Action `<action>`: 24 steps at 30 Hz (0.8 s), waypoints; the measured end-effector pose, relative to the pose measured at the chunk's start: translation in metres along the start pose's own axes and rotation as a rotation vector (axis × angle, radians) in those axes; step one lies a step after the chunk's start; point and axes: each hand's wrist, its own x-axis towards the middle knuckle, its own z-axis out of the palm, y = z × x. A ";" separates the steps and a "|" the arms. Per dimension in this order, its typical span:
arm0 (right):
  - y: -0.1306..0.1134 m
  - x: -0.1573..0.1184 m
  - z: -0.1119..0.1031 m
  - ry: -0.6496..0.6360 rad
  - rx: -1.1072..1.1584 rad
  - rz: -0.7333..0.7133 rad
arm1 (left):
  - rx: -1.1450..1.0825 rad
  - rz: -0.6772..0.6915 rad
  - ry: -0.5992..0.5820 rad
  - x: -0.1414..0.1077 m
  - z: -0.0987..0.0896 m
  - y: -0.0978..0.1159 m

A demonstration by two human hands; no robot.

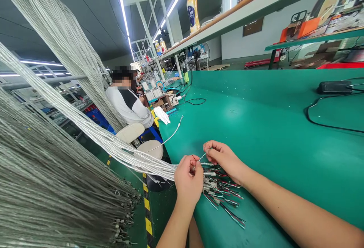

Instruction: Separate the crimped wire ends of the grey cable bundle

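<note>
My left hand [188, 178] is closed, thumb and fingers pinching the end of a cable over the edge of the green table. Thin red and white wires stick up from that pinch. My right hand [223, 157] pinches the tip of a white wire [203, 157] just to the right. Beneath and beside both hands, a bundle of pale cables [153, 164] lies across the table edge. Their stripped ends [224, 191] fan out in red, black and white wires.
The green table [270, 134] stretches ahead, with a black adapter [334, 87] and its cord at right. Hanging cables [57, 172] fill the left side. A seated person [129, 104] works beyond a stool [150, 148]. A shelf holding a bottle [192, 13] runs above the table.
</note>
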 end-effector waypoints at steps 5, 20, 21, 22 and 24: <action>-0.004 -0.003 0.003 -0.036 -0.034 -0.018 | -0.016 0.041 0.010 -0.001 -0.002 0.000; 0.014 0.005 0.002 -0.155 -0.165 -0.149 | -0.336 -0.139 -0.026 -0.001 0.001 -0.012; 0.014 0.005 0.002 -0.162 -0.168 -0.145 | -0.333 -0.155 -0.030 0.000 0.001 -0.013; 0.013 0.005 0.002 -0.167 -0.168 -0.140 | -0.329 -0.165 -0.026 0.000 0.001 -0.014; 0.010 0.003 0.003 -0.173 -0.165 -0.131 | -0.320 -0.156 -0.015 0.000 0.001 -0.014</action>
